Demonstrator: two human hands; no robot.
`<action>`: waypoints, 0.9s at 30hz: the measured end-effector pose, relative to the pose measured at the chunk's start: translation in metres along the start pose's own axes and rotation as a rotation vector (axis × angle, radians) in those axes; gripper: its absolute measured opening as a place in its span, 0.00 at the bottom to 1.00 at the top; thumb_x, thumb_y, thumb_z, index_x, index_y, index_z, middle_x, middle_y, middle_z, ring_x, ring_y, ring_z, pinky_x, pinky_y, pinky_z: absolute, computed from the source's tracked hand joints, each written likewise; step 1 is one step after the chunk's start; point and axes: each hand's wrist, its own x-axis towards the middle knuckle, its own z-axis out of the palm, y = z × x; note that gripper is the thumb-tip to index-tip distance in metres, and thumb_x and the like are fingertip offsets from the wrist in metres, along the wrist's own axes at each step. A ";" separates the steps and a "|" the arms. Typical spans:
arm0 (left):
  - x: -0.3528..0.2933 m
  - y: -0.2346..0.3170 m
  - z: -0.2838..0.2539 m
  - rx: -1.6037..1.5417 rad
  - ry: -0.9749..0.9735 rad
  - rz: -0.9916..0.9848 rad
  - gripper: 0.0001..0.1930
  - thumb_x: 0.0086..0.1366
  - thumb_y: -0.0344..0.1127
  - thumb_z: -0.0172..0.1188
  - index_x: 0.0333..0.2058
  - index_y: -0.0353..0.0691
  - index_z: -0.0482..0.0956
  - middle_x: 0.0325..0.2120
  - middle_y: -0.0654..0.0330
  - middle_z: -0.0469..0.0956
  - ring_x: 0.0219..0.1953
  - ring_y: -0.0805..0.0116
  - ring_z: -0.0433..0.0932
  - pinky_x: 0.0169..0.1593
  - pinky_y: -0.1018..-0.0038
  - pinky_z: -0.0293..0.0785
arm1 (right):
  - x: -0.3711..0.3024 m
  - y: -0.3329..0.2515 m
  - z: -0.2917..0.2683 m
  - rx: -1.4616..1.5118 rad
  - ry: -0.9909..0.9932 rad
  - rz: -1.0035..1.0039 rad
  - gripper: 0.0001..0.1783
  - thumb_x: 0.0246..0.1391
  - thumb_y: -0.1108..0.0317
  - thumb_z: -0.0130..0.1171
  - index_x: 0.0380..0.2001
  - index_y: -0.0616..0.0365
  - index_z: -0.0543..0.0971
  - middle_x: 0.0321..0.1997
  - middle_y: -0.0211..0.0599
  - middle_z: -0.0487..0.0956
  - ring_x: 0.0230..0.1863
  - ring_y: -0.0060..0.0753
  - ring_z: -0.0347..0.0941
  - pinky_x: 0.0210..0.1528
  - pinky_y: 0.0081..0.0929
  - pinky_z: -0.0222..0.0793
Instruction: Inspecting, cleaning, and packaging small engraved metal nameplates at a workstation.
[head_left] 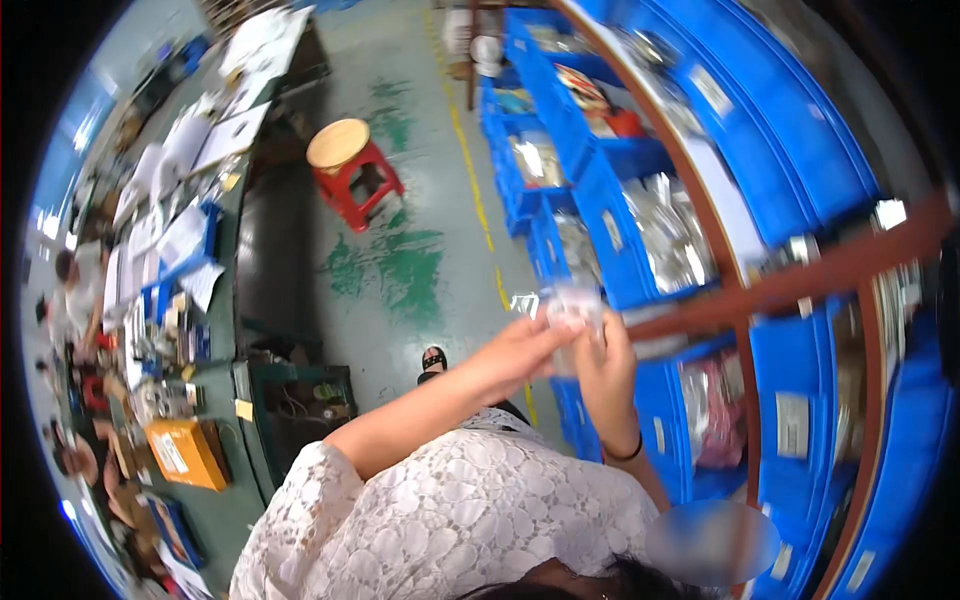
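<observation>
Both of my hands are together in front of my body, closed on a small clear plastic bag (pixel 574 302) with whitish, blurred contents I cannot make out. My left hand (pixel 540 338) pinches it from the left side. On the other side, my right hand (pixel 607 350) grips it with the fingers bent; a dark band circles that wrist. The bag is held up near the red-brown rack frame (pixel 690 305), just left of the blue bins.
Blue bins (pixel 612 235) with bagged parts fill the rack on my right. A red stool (pixel 355 175) with a round wooden seat stands ahead. On the left, a long green workbench (pixel 225 330) bears papers and an orange-yellow box (pixel 188 453). People sit beyond it.
</observation>
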 end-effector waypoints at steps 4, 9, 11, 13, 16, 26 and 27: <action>0.019 -0.038 -0.088 -0.388 -0.063 0.001 0.21 0.69 0.50 0.53 0.57 0.50 0.67 0.49 0.68 0.72 0.54 0.76 0.70 0.52 0.69 0.72 | 0.022 0.027 0.070 -0.015 -0.163 0.128 0.14 0.57 0.68 0.58 0.45 0.63 0.73 0.37 0.40 0.77 0.39 0.29 0.74 0.41 0.28 0.69; 0.001 0.003 -0.197 -0.425 0.132 -0.084 0.18 0.72 0.46 0.50 0.55 0.45 0.68 0.48 0.66 0.74 0.49 0.76 0.74 0.51 0.73 0.73 | 0.084 0.052 0.172 -0.083 -0.487 0.128 0.16 0.57 0.67 0.61 0.45 0.62 0.73 0.39 0.35 0.79 0.41 0.22 0.73 0.43 0.22 0.69; -0.002 0.022 -0.232 -0.450 0.228 -0.023 0.19 0.72 0.46 0.50 0.55 0.44 0.68 0.47 0.65 0.74 0.48 0.76 0.75 0.50 0.73 0.73 | 0.118 0.036 0.212 -0.018 -0.555 0.110 0.17 0.55 0.67 0.63 0.44 0.63 0.73 0.39 0.39 0.79 0.40 0.27 0.74 0.43 0.25 0.69; -0.007 0.037 -0.266 -0.438 0.356 0.042 0.20 0.71 0.47 0.50 0.55 0.42 0.68 0.45 0.64 0.75 0.45 0.76 0.75 0.47 0.73 0.73 | 0.149 0.034 0.257 0.109 -0.578 0.077 0.19 0.52 0.66 0.66 0.43 0.64 0.72 0.36 0.41 0.79 0.37 0.33 0.75 0.41 0.28 0.69; 0.004 0.048 -0.311 -0.489 0.529 0.134 0.20 0.71 0.48 0.50 0.55 0.43 0.68 0.44 0.64 0.75 0.43 0.77 0.76 0.42 0.74 0.76 | 0.197 0.043 0.308 0.022 -0.723 0.021 0.20 0.52 0.66 0.66 0.43 0.64 0.71 0.34 0.43 0.80 0.35 0.34 0.77 0.38 0.30 0.70; 0.084 0.132 -0.453 -0.731 0.834 0.225 0.16 0.71 0.43 0.51 0.51 0.41 0.70 0.41 0.64 0.77 0.40 0.75 0.77 0.43 0.75 0.75 | 0.400 0.058 0.429 0.117 -1.304 0.181 0.20 0.60 0.65 0.60 0.51 0.64 0.71 0.44 0.37 0.78 0.44 0.24 0.73 0.47 0.24 0.68; 0.086 0.150 -0.463 -0.776 0.905 0.297 0.15 0.70 0.43 0.51 0.50 0.41 0.71 0.39 0.65 0.77 0.38 0.76 0.78 0.41 0.76 0.75 | 0.422 0.060 0.445 0.165 -1.333 0.198 0.17 0.61 0.65 0.57 0.49 0.64 0.73 0.44 0.35 0.78 0.44 0.24 0.73 0.48 0.24 0.68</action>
